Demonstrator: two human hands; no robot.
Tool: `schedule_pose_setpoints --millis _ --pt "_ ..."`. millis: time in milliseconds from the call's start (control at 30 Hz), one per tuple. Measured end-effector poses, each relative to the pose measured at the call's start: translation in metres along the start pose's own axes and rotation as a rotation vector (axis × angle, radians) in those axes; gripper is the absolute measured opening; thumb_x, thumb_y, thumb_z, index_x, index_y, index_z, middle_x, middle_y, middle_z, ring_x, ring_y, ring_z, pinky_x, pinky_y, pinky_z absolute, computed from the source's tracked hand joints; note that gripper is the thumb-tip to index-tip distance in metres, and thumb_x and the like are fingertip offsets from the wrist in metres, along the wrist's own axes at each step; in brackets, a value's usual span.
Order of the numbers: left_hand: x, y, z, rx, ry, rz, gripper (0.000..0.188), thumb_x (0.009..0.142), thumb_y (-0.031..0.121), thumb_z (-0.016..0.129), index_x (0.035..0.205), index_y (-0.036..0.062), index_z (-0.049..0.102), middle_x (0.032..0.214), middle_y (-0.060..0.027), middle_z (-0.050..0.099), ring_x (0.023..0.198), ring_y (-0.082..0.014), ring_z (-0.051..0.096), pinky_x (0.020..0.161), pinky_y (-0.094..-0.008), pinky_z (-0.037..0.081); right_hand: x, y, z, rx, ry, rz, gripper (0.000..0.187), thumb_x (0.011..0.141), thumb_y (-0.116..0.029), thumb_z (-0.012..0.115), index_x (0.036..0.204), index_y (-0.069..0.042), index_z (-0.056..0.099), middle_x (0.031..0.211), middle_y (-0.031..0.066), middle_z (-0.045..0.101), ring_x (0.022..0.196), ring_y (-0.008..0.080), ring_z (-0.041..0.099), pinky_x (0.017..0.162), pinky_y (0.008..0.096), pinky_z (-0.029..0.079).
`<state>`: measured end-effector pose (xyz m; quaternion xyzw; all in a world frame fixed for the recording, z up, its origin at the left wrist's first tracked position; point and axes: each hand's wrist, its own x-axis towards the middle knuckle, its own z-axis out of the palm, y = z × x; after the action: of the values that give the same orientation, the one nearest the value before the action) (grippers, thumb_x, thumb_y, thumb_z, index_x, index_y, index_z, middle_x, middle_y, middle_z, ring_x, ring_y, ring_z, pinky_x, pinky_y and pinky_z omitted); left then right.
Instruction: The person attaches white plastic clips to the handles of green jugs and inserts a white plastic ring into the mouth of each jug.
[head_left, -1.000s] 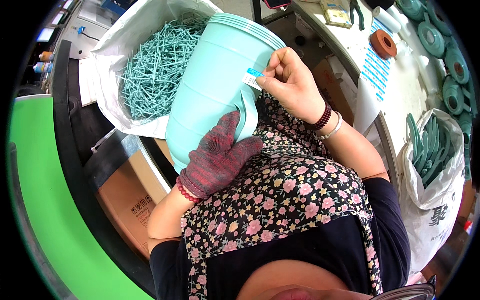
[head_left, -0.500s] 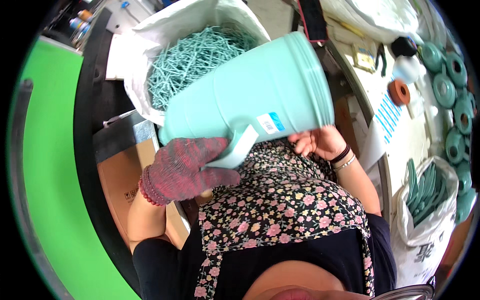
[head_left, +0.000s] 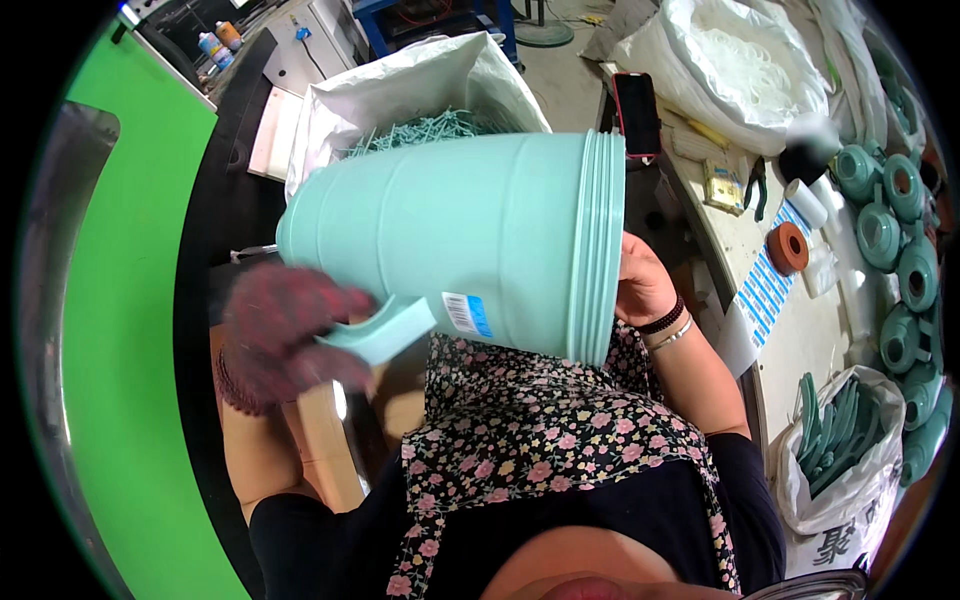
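A large mint-green plastic flask shell (head_left: 430,220) lies sideways before my chest, its ribbed rim to the right. From its near side juts a pale green handle (head_left: 395,335), beside a small blue-and-white label (head_left: 468,316). My left hand (head_left: 290,325), in a dark red and grey knit glove, is closed on that handle, blurred by motion. At the rim end, my bare right hand (head_left: 645,285) has its fingers curled against the shell. Its fingertips are hidden behind the rim.
Behind the shell stands a white sack (head_left: 400,85) of green plastic strips (head_left: 430,128). On the right-hand table (head_left: 700,180) lie pliers (head_left: 757,188), a brown ring (head_left: 788,248) and a label sheet (head_left: 765,300). Beyond are green plastic parts (head_left: 880,235) and a sack of handles (head_left: 840,430).
The shell has swung more level and shifted left, with my left hand moving left on its handle. My right hand has gone from beneath the shell to its rim end.
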<state>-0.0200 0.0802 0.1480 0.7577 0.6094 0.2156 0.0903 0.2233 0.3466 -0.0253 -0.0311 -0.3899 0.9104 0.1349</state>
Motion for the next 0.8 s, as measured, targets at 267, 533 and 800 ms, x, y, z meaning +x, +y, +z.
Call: schedule_pose_setpoints --millis 267,533,800 --pt "-0.016 -0.070 0.035 -1.713 1.099 -0.557 0.034 0.097 0.021 0.056 0.127 0.0050 0.053 0.117 -0.0121 0.060 0.101 -0.0223 0.060 0.086 -0.0347 0.051 0.033 0.015 0.013 -1.014 -0.178 -0.477 0.057 0.086 0.004 0.061 0.139 -0.005 0.042 0.129 0.0131 0.057 0.120 0.0241 0.054 0.104 0.0356 0.042" --pt "-0.029 -0.033 0.013 -0.243 0.605 -0.444 0.023 0.071 0.011 0.078 0.090 0.0039 0.067 0.088 -0.0044 0.064 0.072 -0.0165 0.063 0.063 -0.0290 0.052 0.030 -0.021 0.053 -1.292 -0.103 -0.798 0.080 0.066 -0.047 0.083 0.129 -0.008 0.054 0.139 0.0173 0.043 0.125 0.0348 0.045 0.104 0.0444 0.038" --pt "0.015 -0.025 0.032 -0.252 0.129 -0.383 0.045 0.048 0.012 0.087 0.089 0.0055 0.069 0.094 -0.0088 0.068 0.089 -0.0235 0.065 0.080 -0.0343 0.052 0.018 -0.024 0.094 -1.391 -0.387 -1.026 0.038 0.072 -0.044 0.076 0.084 -0.010 0.064 0.094 0.0052 0.063 0.085 0.0265 0.059 0.077 0.0391 0.045"
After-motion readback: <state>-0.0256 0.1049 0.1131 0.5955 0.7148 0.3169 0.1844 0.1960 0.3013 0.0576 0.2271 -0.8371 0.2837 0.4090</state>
